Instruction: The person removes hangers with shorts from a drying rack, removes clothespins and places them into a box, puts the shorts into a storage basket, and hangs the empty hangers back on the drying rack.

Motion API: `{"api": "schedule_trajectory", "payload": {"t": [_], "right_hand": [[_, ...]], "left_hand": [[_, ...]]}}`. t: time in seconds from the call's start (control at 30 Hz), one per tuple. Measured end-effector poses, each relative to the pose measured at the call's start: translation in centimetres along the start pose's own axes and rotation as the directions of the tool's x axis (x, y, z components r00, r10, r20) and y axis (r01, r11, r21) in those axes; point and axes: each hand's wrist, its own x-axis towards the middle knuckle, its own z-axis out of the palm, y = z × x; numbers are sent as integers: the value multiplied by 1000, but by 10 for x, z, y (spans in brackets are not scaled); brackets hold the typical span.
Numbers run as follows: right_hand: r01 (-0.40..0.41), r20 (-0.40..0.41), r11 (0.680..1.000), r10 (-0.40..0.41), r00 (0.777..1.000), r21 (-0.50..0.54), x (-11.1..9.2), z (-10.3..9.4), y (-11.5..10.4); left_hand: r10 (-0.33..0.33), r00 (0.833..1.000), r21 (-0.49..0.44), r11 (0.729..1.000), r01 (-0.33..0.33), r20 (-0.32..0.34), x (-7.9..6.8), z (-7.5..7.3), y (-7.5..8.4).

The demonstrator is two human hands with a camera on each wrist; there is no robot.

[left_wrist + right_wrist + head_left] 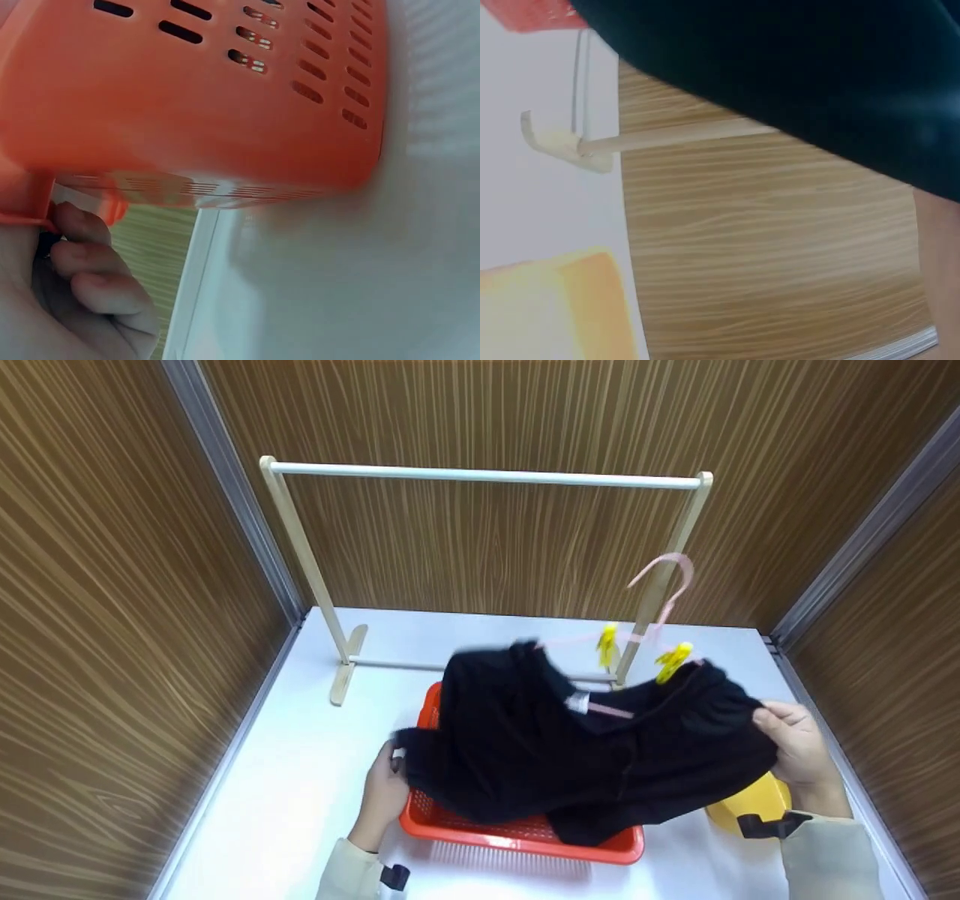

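A black short-sleeved top (540, 750) is spread between my hands, with a white label at its neckline. Inside its neck sits a pink hanger (679, 585), hook upward and tilted right, carrying two yellow clips (673, 662). My left hand (386, 787) grips the sleeve end on the left; in the left wrist view its fingers (97, 262) curl beside the basket, a dark bit of cloth showing between them. With thumb and fingers, my right hand (802, 746) pinches the other sleeve. The top (802, 82) fills much of the right wrist view.
Beneath the top stands a red-orange perforated basket (517, 840), partly covered. A yellow container (754, 802) is under my right forearm. Behind stands a wooden rack with a white top bar (480, 475). Wood-grain panels (97, 622) enclose the white table (300, 780) at the sides and back.
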Motion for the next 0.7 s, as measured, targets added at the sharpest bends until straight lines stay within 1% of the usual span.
{"api": "schedule_trajectory", "payload": {"t": [0.03, 0.07, 0.1, 0.13, 0.17, 0.2, 0.27, 0.3, 0.37, 0.43, 0.5, 0.57, 0.6, 0.63, 0.7], "right_hand": [[-27, 21, 1000, 27, 999, -7, -1, 0, 2], [-48, 40, 999, 49, 998, -22, -1, 0, 4], [-63, 54, 997, 65, 996, -37, -1, 1, 6], [-79, 57, 995, 82, 995, -59, -1, 2, 9], [-90, 56, 992, 95, 994, -87, -2, 4, 13], [-99, 45, 988, 105, 993, -117, -2, 5, 17], [-109, 20, 977, 115, 993, -184, -1, 10, 26], [-115, 9, 972, 119, 993, -207, 0, 12, 30], [-138, -16, 964, 138, 990, -226, 0, 17, 42], [-168, -25, 961, 166, 986, -222, 0, 22, 53], [-201, -31, 957, 199, 979, -211, -1, 26, 64], [-235, -39, 949, 232, 972, -212, -3, 29, 72], [-244, -44, 945, 240, 970, -220, -5, 30, 76], [-247, -50, 942, 242, 969, -228, -7, 31, 78], [-240, -56, 939, 233, 971, -246, -10, 32, 83]], "left_hand": [[-55, 998, -84, 995, 56, 18, 2, -2, 2], [-116, 992, -159, 980, 121, 41, 3, -4, 4], [-148, 987, -187, 970, 158, 66, 3, -5, 4], [-161, 984, -189, 967, 173, 78, 4, -6, 4], [-161, 984, -183, 968, 174, 81, 4, -7, 4], [-154, 986, -172, 971, 164, 70, 4, -9, 3], [-140, 990, -147, 979, 142, 24, 6, -12, 3], [-134, 991, -132, 983, 131, -12, 7, -14, 5], [-111, 989, -136, 986, 97, -97, 8, -20, 9], [-68, 981, -157, 987, 39, -182, 8, -27, 18], [4, 969, -157, 987, -44, -245, 8, -32, 28], [89, 959, -134, 982, -129, -270, 7, -35, 36], [124, 955, -118, 980, -160, -269, 6, -35, 40], [151, 953, -103, 978, -184, -264, 6, -34, 43], [182, 953, -72, 976, -205, -243, 4, -32, 46]]}}
